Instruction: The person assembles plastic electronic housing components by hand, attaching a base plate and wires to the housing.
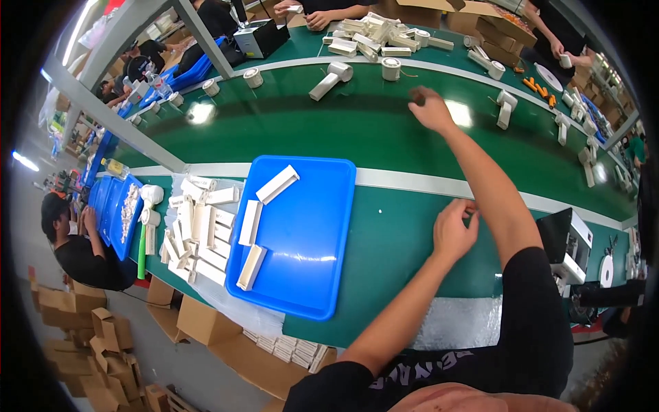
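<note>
My right hand (431, 111) is stretched out over the dark green conveyor belt (274, 113), its fingertips dark and smeared. Just beyond it stands a round white fan-like head (390, 69) with a thin wire. A white part with a round head and a handle (332, 80) lies to its left on the belt. My left hand (455, 230) is low over the green worktable (391, 261), fingers curled toward the thumb; whatever they may hold is hidden. Left of it, a blue tray (326, 275) carries three white open handle shells (278, 184) along its left side.
Many white shells (199, 226) are piled left of the tray. A black-and-white device (566, 244) stands at the right. More white parts (506, 110) sit on the belt, and a heap (374, 34) lies across it. Co-workers' hands (317, 20) show there. A cardboard box (226, 343) is below the table.
</note>
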Available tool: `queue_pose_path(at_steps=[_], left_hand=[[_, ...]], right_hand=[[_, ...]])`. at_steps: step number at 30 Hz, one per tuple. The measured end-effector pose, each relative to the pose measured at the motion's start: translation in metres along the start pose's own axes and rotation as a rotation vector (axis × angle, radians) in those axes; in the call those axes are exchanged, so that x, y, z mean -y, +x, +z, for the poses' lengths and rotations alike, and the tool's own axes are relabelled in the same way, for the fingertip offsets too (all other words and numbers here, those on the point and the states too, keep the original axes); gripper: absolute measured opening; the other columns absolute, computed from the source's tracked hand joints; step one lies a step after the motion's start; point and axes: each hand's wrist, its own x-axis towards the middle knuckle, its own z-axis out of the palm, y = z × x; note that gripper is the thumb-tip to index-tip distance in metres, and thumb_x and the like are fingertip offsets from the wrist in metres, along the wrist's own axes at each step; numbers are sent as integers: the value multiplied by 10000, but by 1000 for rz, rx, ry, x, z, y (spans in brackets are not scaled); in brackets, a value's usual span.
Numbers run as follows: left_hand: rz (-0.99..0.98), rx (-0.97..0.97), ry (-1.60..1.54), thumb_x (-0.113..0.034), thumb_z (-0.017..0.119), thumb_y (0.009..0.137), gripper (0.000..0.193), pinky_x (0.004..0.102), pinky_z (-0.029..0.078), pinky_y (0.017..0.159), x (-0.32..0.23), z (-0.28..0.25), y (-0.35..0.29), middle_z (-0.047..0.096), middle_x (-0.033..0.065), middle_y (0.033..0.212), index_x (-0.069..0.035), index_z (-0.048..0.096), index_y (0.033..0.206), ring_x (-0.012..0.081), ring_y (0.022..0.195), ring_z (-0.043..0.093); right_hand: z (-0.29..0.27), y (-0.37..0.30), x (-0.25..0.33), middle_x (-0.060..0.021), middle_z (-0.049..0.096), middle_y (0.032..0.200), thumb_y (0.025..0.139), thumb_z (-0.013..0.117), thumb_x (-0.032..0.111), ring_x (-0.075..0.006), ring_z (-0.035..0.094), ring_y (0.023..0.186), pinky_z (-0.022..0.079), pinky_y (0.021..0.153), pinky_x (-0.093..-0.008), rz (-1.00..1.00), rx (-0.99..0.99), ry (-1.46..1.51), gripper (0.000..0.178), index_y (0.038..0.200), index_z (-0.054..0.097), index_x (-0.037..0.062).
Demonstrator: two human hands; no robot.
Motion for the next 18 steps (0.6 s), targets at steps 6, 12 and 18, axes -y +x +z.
queue_pose_path(at_steps=[6, 12, 18], left_hand=[[-26, -2, -8, -84, 680, 778, 173, 403, 455, 700, 0, 2, 1, 632, 96, 887, -53, 619, 937, 300, 799, 604], [-107, 21, -131, -153, 668, 803, 259, 484, 436, 780, 2, -6, 0, 628, 196, 943, -28, 583, 1013, 409, 928, 571], [-8, -40, -81, -131, 645, 835, 242, 458, 471, 802, 1, -5, -4, 637, 193, 1009, -16, 588, 1041, 381, 919, 601]], right_hand=[[36, 110, -12, -216, 500, 1322, 788, 665, 237, -375, 533, 1172, 461, 967, -449, -363, -288, -454, 568, 1323, 510, 128], [58, 150, -27, -189, 488, 1333, 805, 713, 323, -396, 531, 1177, 453, 979, -471, -123, -104, -616, 623, 1372, 479, 210], [43, 124, -25, -123, 554, 1171, 781, 737, 201, -369, 607, 1058, 523, 857, -449, -250, -205, -534, 516, 1257, 539, 229]])
